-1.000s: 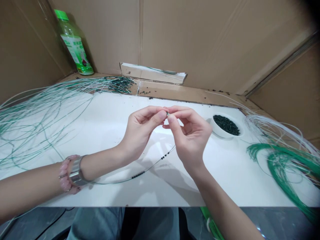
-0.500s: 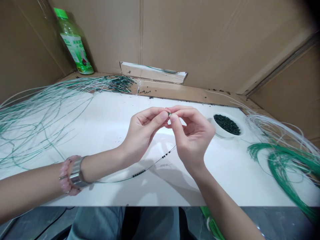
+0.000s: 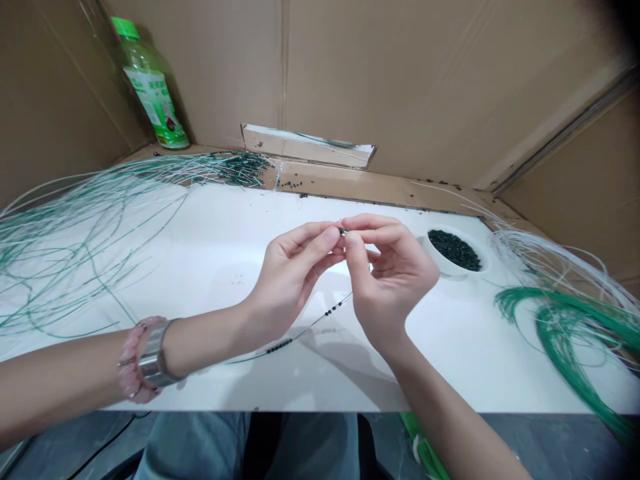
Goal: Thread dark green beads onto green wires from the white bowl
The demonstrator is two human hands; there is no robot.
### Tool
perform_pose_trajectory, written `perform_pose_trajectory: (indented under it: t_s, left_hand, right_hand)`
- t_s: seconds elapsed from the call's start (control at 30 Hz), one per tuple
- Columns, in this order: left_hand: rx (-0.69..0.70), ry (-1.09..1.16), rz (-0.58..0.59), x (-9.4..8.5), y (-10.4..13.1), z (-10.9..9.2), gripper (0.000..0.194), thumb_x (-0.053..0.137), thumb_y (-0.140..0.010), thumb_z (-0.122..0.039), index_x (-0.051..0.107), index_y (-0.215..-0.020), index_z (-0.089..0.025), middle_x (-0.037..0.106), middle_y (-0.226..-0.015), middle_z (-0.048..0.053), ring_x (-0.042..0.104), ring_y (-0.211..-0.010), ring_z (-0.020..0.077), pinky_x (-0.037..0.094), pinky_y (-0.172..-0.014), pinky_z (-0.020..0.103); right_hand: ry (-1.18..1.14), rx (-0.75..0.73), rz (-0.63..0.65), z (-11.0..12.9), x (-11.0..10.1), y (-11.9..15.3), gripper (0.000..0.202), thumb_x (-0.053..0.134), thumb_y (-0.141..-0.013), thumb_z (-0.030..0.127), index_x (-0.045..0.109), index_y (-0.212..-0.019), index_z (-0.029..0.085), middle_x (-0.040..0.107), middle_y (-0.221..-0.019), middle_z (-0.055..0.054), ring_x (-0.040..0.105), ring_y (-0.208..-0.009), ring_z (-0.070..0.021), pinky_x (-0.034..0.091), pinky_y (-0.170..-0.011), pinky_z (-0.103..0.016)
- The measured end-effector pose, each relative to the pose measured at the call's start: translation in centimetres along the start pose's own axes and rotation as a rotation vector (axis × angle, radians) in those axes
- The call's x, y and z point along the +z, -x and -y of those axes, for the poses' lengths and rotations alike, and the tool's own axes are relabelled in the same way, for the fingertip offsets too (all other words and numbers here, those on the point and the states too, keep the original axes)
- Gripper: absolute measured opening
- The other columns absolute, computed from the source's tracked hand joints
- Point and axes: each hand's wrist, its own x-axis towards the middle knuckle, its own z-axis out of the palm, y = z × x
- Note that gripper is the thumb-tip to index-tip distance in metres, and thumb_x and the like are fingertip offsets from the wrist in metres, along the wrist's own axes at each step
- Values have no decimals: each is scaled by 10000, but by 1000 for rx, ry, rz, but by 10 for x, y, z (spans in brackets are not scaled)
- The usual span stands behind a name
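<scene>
My two hands meet over the middle of the white table (image 3: 210, 280). My left hand (image 3: 295, 273) is closed in a pinch on a tiny dark green bead (image 3: 342, 231). Thumb and index finger of my right hand (image 3: 387, 270) are pressed together on a thin string, whose pale tip shows beside the bead. Whether the tip is inside the bead's hole cannot be made out. Below my right palm the string (image 3: 313, 324) runs down to the left, carrying small dark beads (image 3: 279, 346) in a tight row and a looser group. A white bowl (image 3: 437, 261) of dark green beads stands right of my right hand.
Green and white strings (image 3: 90, 233) spread over the left side, their beaded ends (image 3: 243, 168) bunched at the back. Coiled green strings (image 3: 555, 333) and white strings (image 3: 560, 257) lie at right. A green bottle (image 3: 153, 100) leans against the cardboard wall (image 3: 400, 80).
Both hands have shifted slightly down and to the right. Their fingertips are a little farther apart, and more of the bead and pale string tip shows between them.
</scene>
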Motion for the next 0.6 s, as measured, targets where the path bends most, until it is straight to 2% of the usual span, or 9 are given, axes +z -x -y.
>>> perform_pose_trajectory:
  t_s: [0.2, 0.4, 0.6]
  left_hand:
    - [35, -33, -11, -1, 0, 1, 93, 674, -791, -220, 715, -773, -139, 665, -773, -8, 608, -742, 55, 537, -724, 131]
    - [137, -148, 4, -7, -5, 3, 68, 692, -776, -237, 718, -775, -174, 666, -787, -15, 608, -740, 64, 543, -721, 158]
    - [365, -379, 87, -15, -16, 1, 52, 678, -786, -222, 713, -761, -194, 663, -780, -8, 597, -677, 72, 526, -638, 165]
  right_hand:
    - [-16, 26, 31, 1, -1, -1, 123, 610, -784, 92, 585, -747, 206, 659, -850, -15, 648, -813, -139, 554, -521, -224]
    - [16, 44, 82, 3, -2, -3, 122, 603, -782, 83, 584, -747, 199, 655, -879, -12, 644, -842, -146, 558, -528, -228]
    - [44, 28, 97, 2, -5, -5, 99, 596, -806, 116, 580, -778, 209, 651, -883, -19, 648, -827, -151, 560, -528, -243]
